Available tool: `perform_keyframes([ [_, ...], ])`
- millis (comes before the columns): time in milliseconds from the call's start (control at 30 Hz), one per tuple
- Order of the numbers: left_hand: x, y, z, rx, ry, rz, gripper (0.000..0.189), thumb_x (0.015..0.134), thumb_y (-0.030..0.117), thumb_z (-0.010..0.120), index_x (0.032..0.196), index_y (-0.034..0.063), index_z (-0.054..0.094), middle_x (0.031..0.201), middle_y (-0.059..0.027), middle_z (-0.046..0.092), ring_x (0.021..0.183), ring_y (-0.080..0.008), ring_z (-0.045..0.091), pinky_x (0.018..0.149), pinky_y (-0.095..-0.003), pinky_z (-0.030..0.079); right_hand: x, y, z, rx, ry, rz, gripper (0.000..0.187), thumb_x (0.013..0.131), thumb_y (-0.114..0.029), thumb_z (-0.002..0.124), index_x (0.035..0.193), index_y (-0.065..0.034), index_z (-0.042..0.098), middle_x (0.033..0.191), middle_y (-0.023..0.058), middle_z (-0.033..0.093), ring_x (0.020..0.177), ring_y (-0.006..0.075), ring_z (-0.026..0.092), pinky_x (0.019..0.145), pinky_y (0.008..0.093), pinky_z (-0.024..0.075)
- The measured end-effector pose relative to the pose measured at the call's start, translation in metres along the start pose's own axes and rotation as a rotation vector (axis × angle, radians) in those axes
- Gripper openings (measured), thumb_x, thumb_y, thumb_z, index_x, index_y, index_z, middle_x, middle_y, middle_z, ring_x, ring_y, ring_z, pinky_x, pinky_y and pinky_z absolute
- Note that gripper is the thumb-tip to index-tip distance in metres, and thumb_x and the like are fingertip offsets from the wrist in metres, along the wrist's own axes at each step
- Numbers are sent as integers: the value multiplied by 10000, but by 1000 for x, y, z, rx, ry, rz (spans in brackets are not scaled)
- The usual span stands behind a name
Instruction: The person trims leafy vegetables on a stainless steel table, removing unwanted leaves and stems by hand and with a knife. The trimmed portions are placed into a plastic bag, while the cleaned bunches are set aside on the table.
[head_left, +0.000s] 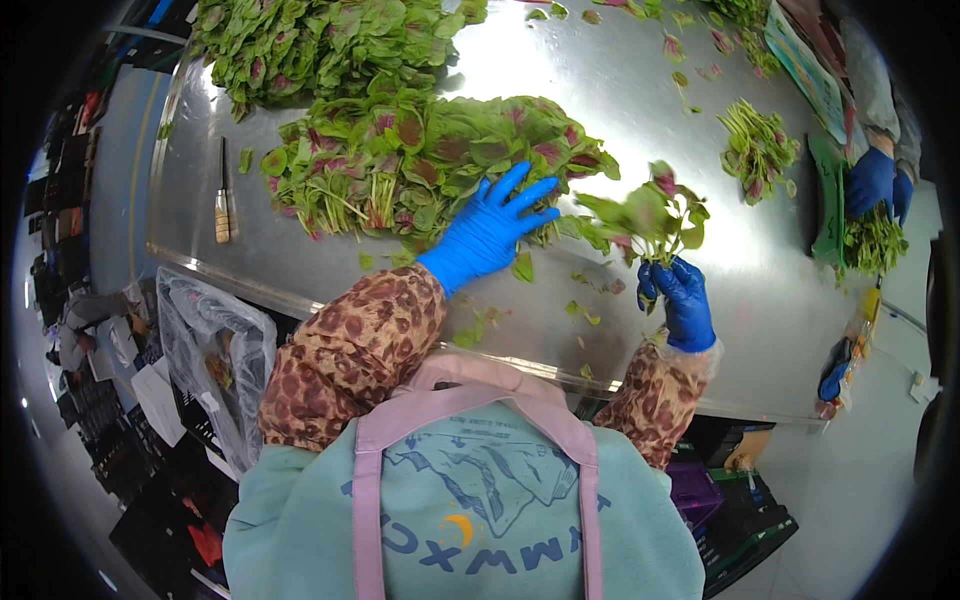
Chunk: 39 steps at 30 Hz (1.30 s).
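My left hand (487, 229), in a blue glove, rests with spread fingers on the near right edge of a long heap of red-and-green amaranth leaves (420, 150). A small bunch of amaranth stems (656, 217) is held upright in my right hand (679, 296), also blue-gloved. The fingers close around the stem ends, and the leaves point away from me, partly blurred. A larger amaranth pile (330, 45) lies behind the heap. To the far right, a separate bunch of amaranth (757, 150) lies on the steel table (750, 300).
A knife with a wooden handle (222, 214) lies at the left. Loose leaves (480, 326) are scattered near the front edge. At the right, another person's gloved hands (874, 184) hold greens beside a green crate (827, 199). A plastic-lined crate (217, 352) stands below left.
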<state>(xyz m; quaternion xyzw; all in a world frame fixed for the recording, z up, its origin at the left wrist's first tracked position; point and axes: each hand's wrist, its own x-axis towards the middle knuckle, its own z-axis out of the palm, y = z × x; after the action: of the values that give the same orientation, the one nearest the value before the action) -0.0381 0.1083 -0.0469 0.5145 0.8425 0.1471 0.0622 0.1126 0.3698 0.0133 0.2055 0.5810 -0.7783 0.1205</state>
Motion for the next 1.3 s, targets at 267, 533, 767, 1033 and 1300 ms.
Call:
perform_keyframes([
  [267,-15,36,-58,-58,281,-107,445,754,121,624,1172,274,611,1452,-40,326,1346,-343,219,1032,-567,241,9,38,34,-287,310,133,254,920,-212,526,946,4,657,713,54,597,639,114,524,609,260,435],
  [533,-26,64,-77,-1248,-542,-657,390,869,297,624,1203,100,585,1218,-100,555,1086,-157,517,943,-303,394,-8,26,92,18,114,-39,228,921,-162,530,975,28,645,746,52,594,665,114,542,629,250,435],
  [767,-46,64,-24,-1724,-502,-512,553,908,384,562,1332,52,439,1145,-46,591,997,-122,543,841,-266,445,1,51,113,171,-1,-12,258,883,-103,560,1113,4,610,845,41,620,759,107,578,654,240,467],
  [1033,-39,56,-61,-1835,-356,-655,458,942,346,504,1277,35,478,1227,-96,551,1052,-140,533,861,-280,448,0,45,133,-15,-121,84,235,916,-156,551,1080,9,582,829,36,602,723,106,556,640,252,466],
  [1300,-36,17,-58,-2498,162,-582,429,970,250,439,1320,8,384,1347,-184,432,1176,-321,490,1022,-482,401,-4,52,112,-968,205,-84,486,794,-243,707,1186,-12,538,994,104,628,829,200,613,760,346,497],
])
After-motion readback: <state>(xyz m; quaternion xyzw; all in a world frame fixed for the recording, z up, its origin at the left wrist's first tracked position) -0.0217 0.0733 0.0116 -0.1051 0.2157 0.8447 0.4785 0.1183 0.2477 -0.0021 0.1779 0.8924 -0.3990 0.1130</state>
